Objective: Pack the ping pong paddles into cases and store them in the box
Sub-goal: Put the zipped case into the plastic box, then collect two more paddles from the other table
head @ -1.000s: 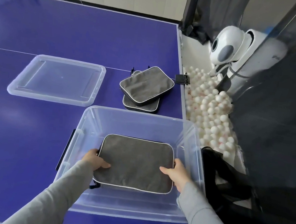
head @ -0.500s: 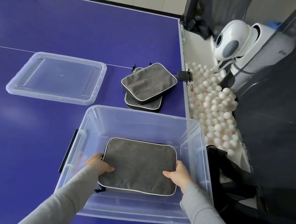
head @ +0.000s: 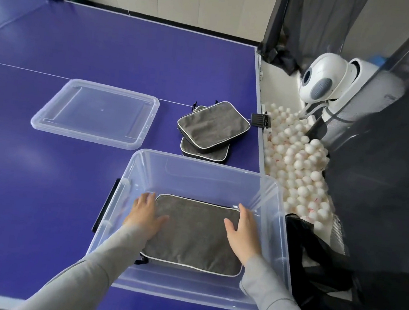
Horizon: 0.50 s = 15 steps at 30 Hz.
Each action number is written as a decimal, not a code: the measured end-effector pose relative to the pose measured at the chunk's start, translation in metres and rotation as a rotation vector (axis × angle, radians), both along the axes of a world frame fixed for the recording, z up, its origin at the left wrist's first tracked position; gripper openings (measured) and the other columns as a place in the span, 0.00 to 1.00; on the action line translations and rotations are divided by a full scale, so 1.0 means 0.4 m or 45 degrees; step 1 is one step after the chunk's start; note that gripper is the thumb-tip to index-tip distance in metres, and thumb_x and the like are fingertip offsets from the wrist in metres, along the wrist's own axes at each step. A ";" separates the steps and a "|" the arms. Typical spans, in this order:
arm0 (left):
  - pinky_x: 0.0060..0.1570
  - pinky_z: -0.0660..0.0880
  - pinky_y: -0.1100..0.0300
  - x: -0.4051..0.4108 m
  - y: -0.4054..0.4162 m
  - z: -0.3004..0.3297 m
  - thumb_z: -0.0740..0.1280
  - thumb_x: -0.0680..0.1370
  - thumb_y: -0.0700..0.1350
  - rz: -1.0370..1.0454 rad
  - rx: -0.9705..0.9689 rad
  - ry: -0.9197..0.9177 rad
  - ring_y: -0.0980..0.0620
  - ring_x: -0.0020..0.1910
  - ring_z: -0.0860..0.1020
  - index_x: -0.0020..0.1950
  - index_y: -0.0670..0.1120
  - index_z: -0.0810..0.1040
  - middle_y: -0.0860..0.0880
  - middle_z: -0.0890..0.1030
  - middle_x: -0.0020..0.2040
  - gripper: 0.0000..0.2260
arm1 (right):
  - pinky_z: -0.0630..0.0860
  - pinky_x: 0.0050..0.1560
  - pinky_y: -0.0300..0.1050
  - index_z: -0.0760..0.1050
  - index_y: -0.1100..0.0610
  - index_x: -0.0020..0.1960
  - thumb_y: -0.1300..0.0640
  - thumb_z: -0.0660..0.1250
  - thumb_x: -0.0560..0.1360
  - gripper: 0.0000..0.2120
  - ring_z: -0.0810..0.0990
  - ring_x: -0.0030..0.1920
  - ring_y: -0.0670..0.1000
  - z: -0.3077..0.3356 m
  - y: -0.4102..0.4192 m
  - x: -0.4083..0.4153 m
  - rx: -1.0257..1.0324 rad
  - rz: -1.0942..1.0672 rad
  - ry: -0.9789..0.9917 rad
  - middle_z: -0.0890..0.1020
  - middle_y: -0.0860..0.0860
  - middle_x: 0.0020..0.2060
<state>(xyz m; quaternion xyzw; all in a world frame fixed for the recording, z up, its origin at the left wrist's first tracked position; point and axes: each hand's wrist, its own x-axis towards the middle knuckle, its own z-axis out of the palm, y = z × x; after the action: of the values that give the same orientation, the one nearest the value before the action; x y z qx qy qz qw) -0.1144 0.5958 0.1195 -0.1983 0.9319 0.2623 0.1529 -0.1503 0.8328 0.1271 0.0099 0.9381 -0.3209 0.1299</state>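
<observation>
Head view: both hands (head: 145, 214) (head: 243, 229) flat on case (head: 194, 234) in box (head: 204, 170)

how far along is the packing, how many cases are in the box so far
Done: one grey case lies flat on the bottom of the clear box. In hand: the left hand and right hand rest open on its side edges. Left: two more cases, stacked on the table behind the box, are not yet in, and the lid lies off to the left.
</observation>
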 end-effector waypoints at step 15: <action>0.74 0.53 0.55 0.235 -0.324 0.230 0.60 0.80 0.55 0.383 -0.270 0.598 0.47 0.76 0.54 0.76 0.43 0.58 0.46 0.57 0.78 0.29 | 0.54 0.73 0.46 0.59 0.62 0.74 0.54 0.60 0.80 0.26 0.58 0.75 0.55 0.171 -0.538 0.050 -0.099 0.824 0.399 0.64 0.56 0.74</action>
<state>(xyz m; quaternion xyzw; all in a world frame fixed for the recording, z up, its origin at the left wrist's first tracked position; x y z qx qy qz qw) -0.0203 0.4661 0.2115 -0.2827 0.9242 0.2219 -0.1290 -0.1302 0.6178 0.1953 -0.3418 0.8883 -0.2962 0.0797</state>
